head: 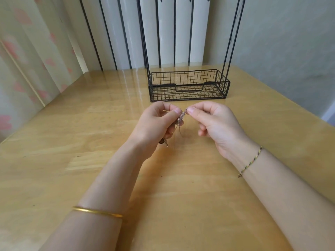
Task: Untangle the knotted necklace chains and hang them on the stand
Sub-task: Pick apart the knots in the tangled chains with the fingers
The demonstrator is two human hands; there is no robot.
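Grip: left hand (pixel 155 122) and right hand (pixel 215 122) both pinching knotted chains (pixel 181 117).
Stand (pixel 188 86): behind, on worktop (pixel 90 142).

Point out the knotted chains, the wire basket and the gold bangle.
knotted chains (pixel 181 115), head view, the tangled clump.
wire basket (pixel 188 85), head view, its front wall.
gold bangle (pixel 97 212), head view, its top edge.

Home room, heart-print curtain (pixel 27 57), wooden table (pixel 72 142)
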